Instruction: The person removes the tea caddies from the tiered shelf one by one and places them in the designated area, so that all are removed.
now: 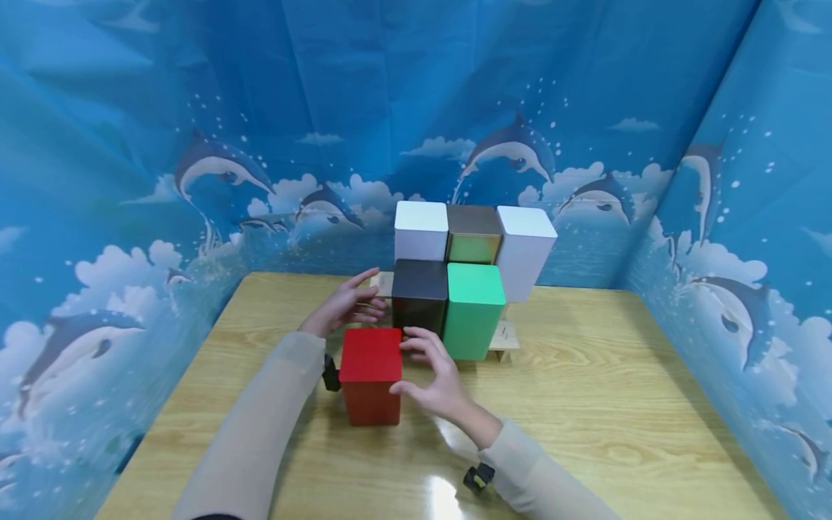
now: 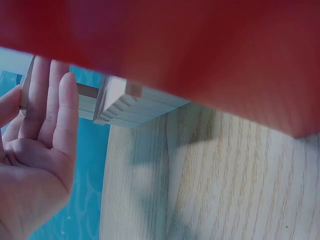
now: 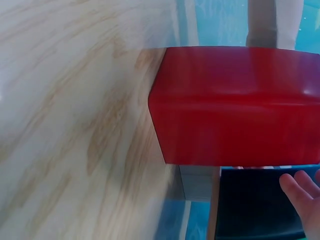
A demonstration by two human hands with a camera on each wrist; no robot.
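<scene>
A red box [image 1: 370, 355] stands upright on the table between my forearms. My left hand [image 1: 351, 303] reaches past it, fingers spread beside the left side of a black box [image 1: 419, 278]. The left wrist view shows that palm [image 2: 40, 145] holding nothing, with the red box [image 2: 165, 55] filling the top. My right hand [image 1: 435, 375] is at the red box's right side, thumb by its edge and fingers near its far top corner, curved loosely. In the right wrist view, its fingertips [image 3: 300, 187] overlap the black box [image 3: 260, 205] beyond the red box [image 3: 235, 110].
A green box [image 1: 474, 310] stands right of the black one. Behind them are two white boxes [image 1: 421, 227] and a dark brown one [image 1: 474, 231]. A light wooden stand [image 1: 505, 336] shows under the group. A blue dolphin-print curtain [image 1: 364, 108] surrounds the wood-grain table [image 1: 585, 404].
</scene>
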